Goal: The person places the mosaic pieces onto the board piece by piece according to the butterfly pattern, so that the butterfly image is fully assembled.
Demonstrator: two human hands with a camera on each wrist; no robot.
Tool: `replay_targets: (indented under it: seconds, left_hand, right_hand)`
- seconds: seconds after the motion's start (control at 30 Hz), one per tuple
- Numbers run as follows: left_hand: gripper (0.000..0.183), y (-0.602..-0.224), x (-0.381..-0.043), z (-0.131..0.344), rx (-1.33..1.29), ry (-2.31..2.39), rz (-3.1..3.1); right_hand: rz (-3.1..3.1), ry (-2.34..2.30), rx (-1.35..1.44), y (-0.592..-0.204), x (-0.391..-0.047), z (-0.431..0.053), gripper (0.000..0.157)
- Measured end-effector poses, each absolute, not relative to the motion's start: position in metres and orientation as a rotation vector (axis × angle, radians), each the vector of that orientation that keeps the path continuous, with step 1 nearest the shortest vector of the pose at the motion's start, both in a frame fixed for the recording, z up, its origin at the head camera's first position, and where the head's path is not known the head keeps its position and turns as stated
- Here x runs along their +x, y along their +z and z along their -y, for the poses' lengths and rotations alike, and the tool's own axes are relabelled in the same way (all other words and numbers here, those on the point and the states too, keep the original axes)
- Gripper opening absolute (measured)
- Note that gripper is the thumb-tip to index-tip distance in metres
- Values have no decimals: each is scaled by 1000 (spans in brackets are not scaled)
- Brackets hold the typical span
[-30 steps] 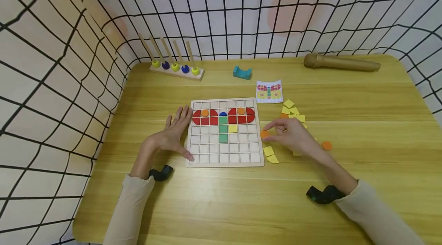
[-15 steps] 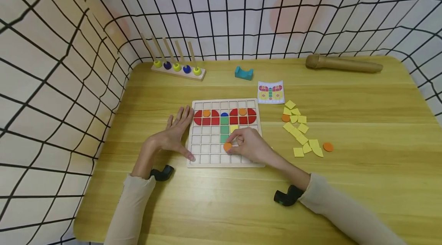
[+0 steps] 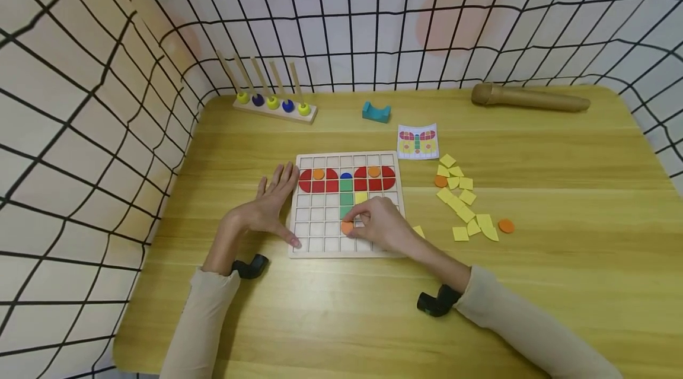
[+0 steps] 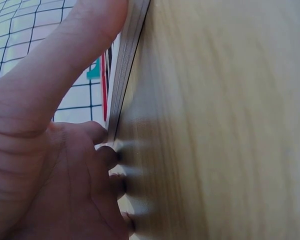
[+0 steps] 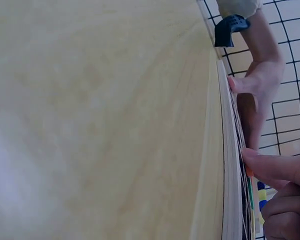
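A white gridded wooden board (image 3: 320, 252) lies on the table with red, green, yellow, blue and orange pieces set in its cells. Along its left edge rests my left hand (image 3: 265, 207), fingers spread, thumb on the near left corner. My right hand (image 3: 381, 225) is over the board's lower middle. Its thumb and forefinger pinch an orange disc (image 3: 347, 228) just below the column of green squares (image 3: 346, 198). In the right wrist view the orange disc (image 5: 249, 171) shows edge-on at the fingertips, close to the board's surface. The hand covers part of the lower right cells.
Loose yellow pieces (image 3: 456, 204) and orange discs (image 3: 506, 226) lie right of the board. A butterfly pattern card (image 3: 418, 142) sits behind it. Farther back are a peg stand with beads (image 3: 274, 109), a teal block (image 3: 376, 112) and a brown wooden stick (image 3: 528, 98). Black netting surrounds the table.
My right hand has carried the orange disc left from beside the board to the cell below the green squares, shifting slightly in the last half second. My left hand has stayed put.
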State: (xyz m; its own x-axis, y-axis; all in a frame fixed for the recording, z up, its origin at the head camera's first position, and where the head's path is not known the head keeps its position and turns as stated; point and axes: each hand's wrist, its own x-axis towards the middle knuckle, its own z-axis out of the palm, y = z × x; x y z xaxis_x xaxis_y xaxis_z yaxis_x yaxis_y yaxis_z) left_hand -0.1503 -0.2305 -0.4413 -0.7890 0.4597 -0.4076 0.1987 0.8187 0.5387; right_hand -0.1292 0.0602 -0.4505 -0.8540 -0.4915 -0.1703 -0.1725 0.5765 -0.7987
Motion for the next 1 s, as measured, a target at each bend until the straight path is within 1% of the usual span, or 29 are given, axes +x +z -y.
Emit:
replay_targets:
  seconds: [0.3, 0.47, 0.63, 0.77, 1.0]
  left_hand:
    - [159, -439, -151, 230, 486, 648, -2467]
    - [159, -440, -151, 230, 484, 659, -2465]
    - [159, -441, -151, 230, 474, 660, -2463]
    - [159, -442, -152, 230, 469, 652, -2463]
    - [160, -444, -152, 231, 460, 658, -2460]
  right_hand:
    - [-2309, -1262, -468, -453, -136, -63, 21]
    - [-2250, -1266, -496, -456, -139, -66, 23]
    - [-2228, -1260, -538, -452, -142, -73, 29]
    - [-2257, -1270, -548, -441, -145, -90, 31]
    - [-2423, -1189, -507, -428, -151, -143, 30]
